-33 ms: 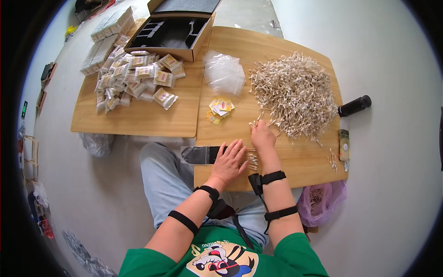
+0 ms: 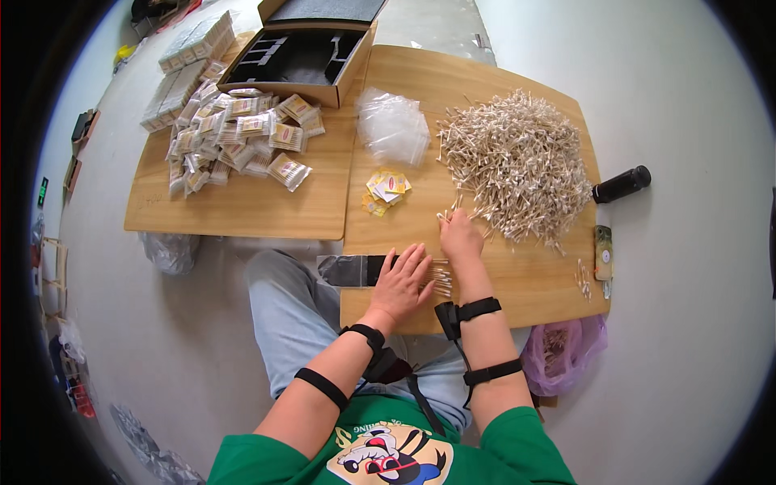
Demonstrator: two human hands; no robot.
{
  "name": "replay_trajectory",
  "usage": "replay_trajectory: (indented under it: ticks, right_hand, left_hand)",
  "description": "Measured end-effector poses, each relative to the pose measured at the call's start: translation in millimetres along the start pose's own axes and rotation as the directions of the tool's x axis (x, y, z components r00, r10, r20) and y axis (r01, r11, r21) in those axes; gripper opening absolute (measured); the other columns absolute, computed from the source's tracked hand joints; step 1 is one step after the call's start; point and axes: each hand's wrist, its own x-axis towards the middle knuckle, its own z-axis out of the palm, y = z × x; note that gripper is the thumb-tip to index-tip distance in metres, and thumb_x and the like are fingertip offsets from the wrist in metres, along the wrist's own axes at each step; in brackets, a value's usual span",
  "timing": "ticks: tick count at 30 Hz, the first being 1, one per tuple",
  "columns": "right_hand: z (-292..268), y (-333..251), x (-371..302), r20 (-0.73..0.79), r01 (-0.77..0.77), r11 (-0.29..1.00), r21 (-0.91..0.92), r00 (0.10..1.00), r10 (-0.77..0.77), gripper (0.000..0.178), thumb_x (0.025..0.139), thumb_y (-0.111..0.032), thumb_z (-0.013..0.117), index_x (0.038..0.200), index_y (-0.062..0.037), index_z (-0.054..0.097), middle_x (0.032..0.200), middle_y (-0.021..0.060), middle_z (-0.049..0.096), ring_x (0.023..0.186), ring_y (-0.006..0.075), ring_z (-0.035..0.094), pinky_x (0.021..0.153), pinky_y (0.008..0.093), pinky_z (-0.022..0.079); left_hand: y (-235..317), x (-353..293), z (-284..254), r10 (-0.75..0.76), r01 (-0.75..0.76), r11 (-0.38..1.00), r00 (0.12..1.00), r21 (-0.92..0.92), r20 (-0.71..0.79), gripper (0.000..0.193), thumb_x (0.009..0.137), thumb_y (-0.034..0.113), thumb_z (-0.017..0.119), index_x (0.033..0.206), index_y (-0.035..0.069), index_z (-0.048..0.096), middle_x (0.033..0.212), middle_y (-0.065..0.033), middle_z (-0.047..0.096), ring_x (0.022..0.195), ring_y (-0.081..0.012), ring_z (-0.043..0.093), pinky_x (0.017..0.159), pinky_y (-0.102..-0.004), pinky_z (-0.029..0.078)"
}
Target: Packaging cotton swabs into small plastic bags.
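My left hand lies nearly flat near the table's front edge, fingers stretched out. It rests over a row of cotton swabs, whose tips stick out on its right. From under its left side comes a flat black strip with a clear, shiny film sleeve; how the swabs lie against it is hidden. My right hand is closed at the near left edge of a large heap of loose cotton swabs. A few held swabs poke out by its fingertips.
Clear plastic bags and small yellow-white cards lie ahead. At the left are filled swab packets and an opened box. A black bottle, a phone-like object and a purple bag are at the right.
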Motion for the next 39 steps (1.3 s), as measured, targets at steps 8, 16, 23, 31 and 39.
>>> replay_trajectory:
  ticks: [8, 16, 23, 31, 39]
  right_hand:
    - [8.3, -16.6, 11.4, 0.098, 0.026, 0.998, 0.052, 0.995, -0.031, 0.030, 0.092, -0.032, 0.062, 0.103, -0.0033, 0.062, 0.101, 0.0210, 0.071, 0.096, 0.0388, 0.068, 0.081, 0.0482, 0.054]
    - [41.4, 28.5, 18.6, 0.012, 0.041, 0.606, 0.794, 0.997, -0.082, 0.014, 0.092, -0.018, 0.065, 0.090, -0.0041, 0.062, 0.077, 0.0052, 0.065, 0.066, 0.0180, 0.062, 0.059, 0.0325, 0.047]
    - [-14.8, 67.1, -20.7, 0.185, -0.185, 0.076, 0.980, 0.983, 0.013, 0.010, 0.097, -0.015, 0.061, 0.093, -0.0071, 0.056, 0.066, -0.0038, 0.050, 0.051, 0.0050, 0.044, 0.045, 0.0217, 0.034]
    - [-48.6, 304.1, -40.0, -0.099, -0.316, 0.726, 0.611, 0.879, 0.466, 0.015, 0.094, -0.020, 0.059, 0.090, -0.0056, 0.057, 0.067, 0.0024, 0.055, 0.053, 0.0147, 0.053, 0.048, 0.0309, 0.043]
    - [-77.4, 329.5, -38.8, -0.456, -0.193, 0.976, 0.098, 0.863, 0.217, 0.022, 0.082, -0.001, 0.061, 0.104, -0.0010, 0.058, 0.104, 0.0177, 0.061, 0.103, 0.0391, 0.058, 0.089, 0.0458, 0.047]
  left_hand:
    - [-2.7, -2.1, -3.0, -0.011, 0.011, 1.000, 1.000, -0.004, -0.013, 0.051, 0.095, 0.041, 0.054, 0.135, 0.010, 0.053, 0.149, -0.0087, 0.045, 0.142, -0.0220, 0.036, 0.119, -0.0458, 0.020]
    - [1.3, -0.1, -5.3, -0.010, 0.010, 1.000, 1.000, -0.026, -0.018, 0.051, 0.096, 0.040, 0.053, 0.136, 0.008, 0.052, 0.149, -0.0086, 0.045, 0.141, -0.0212, 0.036, 0.119, -0.0456, 0.020]
    - [-5.4, -0.2, 7.4, -0.025, 0.021, 0.998, 0.997, -0.062, -0.075, 0.058, 0.092, 0.041, 0.059, 0.139, 0.009, 0.050, 0.150, -0.0105, 0.043, 0.142, -0.0255, 0.035, 0.117, -0.0461, 0.025]
    - [5.0, 7.1, -2.3, -0.010, 0.008, 0.999, 1.000, -0.042, -0.027, 0.058, 0.093, 0.041, 0.058, 0.140, 0.009, 0.049, 0.150, -0.0104, 0.043, 0.143, -0.0263, 0.034, 0.119, -0.0458, 0.021]
    - [-2.8, -2.3, -7.6, -0.049, 0.049, 0.998, 0.999, -0.036, -0.018, 0.056, 0.093, 0.039, 0.058, 0.138, 0.007, 0.050, 0.149, -0.0105, 0.043, 0.143, -0.0270, 0.034, 0.119, -0.0458, 0.022]
